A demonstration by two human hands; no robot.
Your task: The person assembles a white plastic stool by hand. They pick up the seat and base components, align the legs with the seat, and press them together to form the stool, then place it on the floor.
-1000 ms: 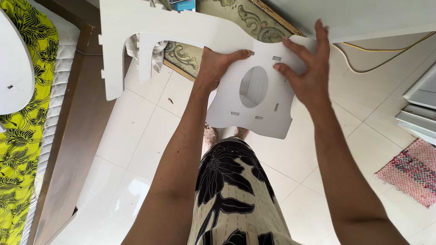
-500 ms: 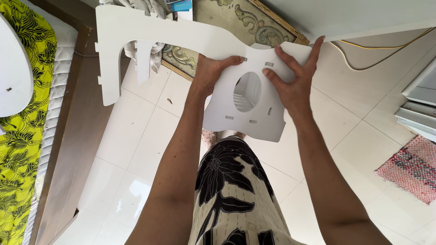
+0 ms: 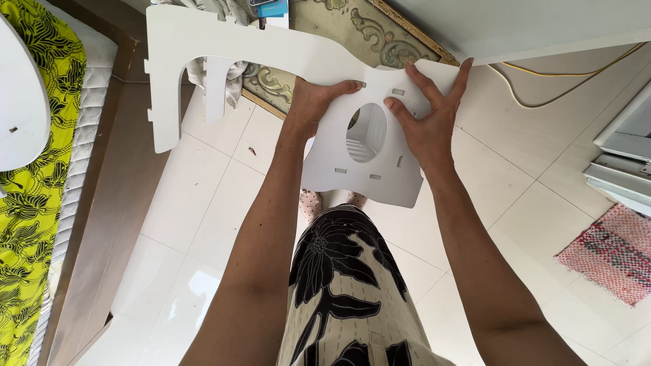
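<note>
Both hands hold a white cut-out board in the upper middle of the frame, above the white tiled floor. Left hand grips the board from its left side, thumb lying across the top face near a small slot, fingers hidden underneath. Right hand lies flat and spread on the top face, just right of the oval hole, fingertips reaching toward the board's upper right edge. The board has a long arm that runs to the upper left of the frame and bends down into a leg with an arched cut-out; the wider part near the hands carries the oval hole and several small rectangular slots. Another white rounded panel rests at far left on a bed with a yellow leaf-print cover. A wooden bed frame runs beside it. Pink woven mat at lower right, yellow cable on the floor at upper right. Black-and-cream floral skirt at bottom centre.
</note>
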